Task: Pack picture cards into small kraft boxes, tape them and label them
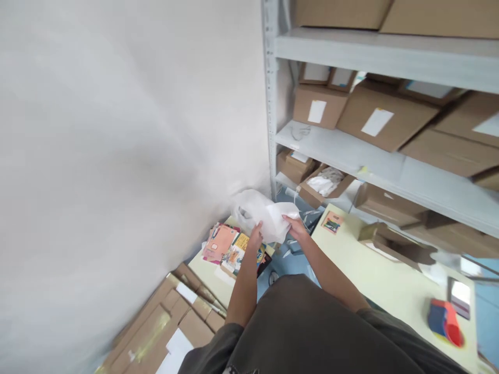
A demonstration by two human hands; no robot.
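A white, partly see-through plastic bag (249, 205) hangs crumpled between my two hands, above the gap between two low tables. My left hand (256, 236) pinches its lower edge, thumb on top. On the right side, my right hand (295, 227) grips a flatter white part of it, thumb over the front. Whether anything lies inside the bag I cannot tell. Beneath and left of my left hand are several books and booklets (234, 254), one with a yellow cover, beside a pink booklet (220, 241).
A metal shelf rack (351, 52) with cardboard boxes (382, 114) stands right. The right table (351, 249) bears an open carton (397, 244), a small picture card (332, 222) and a red-and-blue tape dispenser (444, 321). Flattened cartons (156, 332) lie lower left, along the white wall (117, 130).
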